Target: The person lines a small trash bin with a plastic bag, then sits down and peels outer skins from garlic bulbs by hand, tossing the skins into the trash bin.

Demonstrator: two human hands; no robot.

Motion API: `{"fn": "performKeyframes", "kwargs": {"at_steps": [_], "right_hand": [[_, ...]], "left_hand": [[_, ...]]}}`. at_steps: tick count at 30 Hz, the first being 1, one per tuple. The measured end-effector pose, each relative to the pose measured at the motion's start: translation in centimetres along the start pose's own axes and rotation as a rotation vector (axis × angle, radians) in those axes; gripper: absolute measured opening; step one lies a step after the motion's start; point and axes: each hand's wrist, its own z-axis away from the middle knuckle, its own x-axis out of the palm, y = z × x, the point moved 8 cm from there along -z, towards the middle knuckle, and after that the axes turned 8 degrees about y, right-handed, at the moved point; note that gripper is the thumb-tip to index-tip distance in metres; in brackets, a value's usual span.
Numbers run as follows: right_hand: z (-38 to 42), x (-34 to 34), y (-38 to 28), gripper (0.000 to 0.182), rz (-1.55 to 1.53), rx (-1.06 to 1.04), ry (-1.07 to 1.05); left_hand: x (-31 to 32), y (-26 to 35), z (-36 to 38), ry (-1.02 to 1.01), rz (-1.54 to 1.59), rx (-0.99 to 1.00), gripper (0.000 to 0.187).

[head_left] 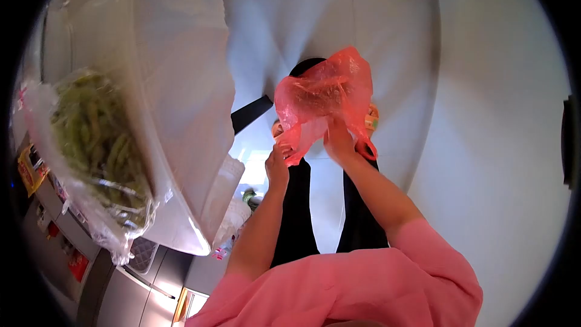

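Note:
A thin red plastic bag hangs spread out in front of my legs, above the floor. My left hand pinches its lower left edge. Closed on the bag's edge near the middle is my right hand, its fingertips partly covered by the film. One looped handle of the bag dangles just right of that hand. The bag looks crumpled and see-through, and a dark round shape shows behind its top edge.
To the left, a table under a white plastic cover bears a clear bag of green bean pods. Dark table legs stick out below it. Grey cabinets stand at lower left, and a pale wall rises on the right.

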Motion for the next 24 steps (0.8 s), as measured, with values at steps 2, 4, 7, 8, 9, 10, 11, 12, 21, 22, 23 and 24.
{"fn": "performKeyframes", "kwargs": {"at_steps": [2, 4, 7, 8, 9, 10, 11, 12, 21, 22, 23, 24], "right_hand": [[-4.4, 1.6, 1.3, 0.039, -0.252, -0.052, 0.194], [-7.8, 4.9, 3.5, 0.039, -0.157, 0.04, 0.115], [-11.0, 9.3, 7.4, 0.04, 0.029, 0.163, -0.012], [-11.9, 10.5, 8.6, 0.041, 0.077, 0.189, -0.036], [-12.6, 11.3, 9.6, 0.041, 0.105, 0.2, -0.053], [-13.2, 12.2, 10.8, 0.041, 0.135, 0.21, -0.068], [-13.9, 12.9, 11.7, 0.041, 0.162, 0.215, -0.075], [-14.3, 13.4, 12.6, 0.042, 0.184, 0.219, -0.079], [-18.8, 16.4, 18.3, 0.045, 0.292, 0.216, -0.134], [-18.8, 16.1, 18.4, 0.045, 0.297, 0.209, -0.144], [-18.6, 15.6, 18.2, 0.045, 0.301, 0.199, -0.155], [-18.2, 15.0, 18.0, 0.046, 0.304, 0.187, -0.168]], "left_hand": [[-1.0, -1.8, 0.5, 0.054, -0.068, 0.033, 0.044], [-1.3, -3.9, 0.9, 0.024, -0.186, 0.108, 0.035], [-0.8, -2.1, 2.5, -0.029, -0.36, 0.153, 0.033], [-0.7, -2.7, 2.4, -0.033, -0.371, 0.151, 0.033], [-0.5, -2.9, 2.6, -0.042, -0.334, 0.142, 0.034], [0.0, -3.3, 2.6, -0.05, -0.297, 0.128, 0.034], [0.2, -3.8, 2.2, -0.053, -0.306, 0.12, 0.034], [0.7, -4.1, 1.9, -0.083, -0.312, 0.149, 0.033], [9.3, -1.2, -2.6, -0.369, -0.216, 0.128, 0.031], [10.4, -1.3, -3.1, -0.409, -0.196, 0.083, 0.033], [11.3, -1.3, -4.0, -0.413, -0.193, 0.081, 0.033], [12.0, -1.6, -4.8, -0.415, -0.171, 0.049, 0.035]]}}
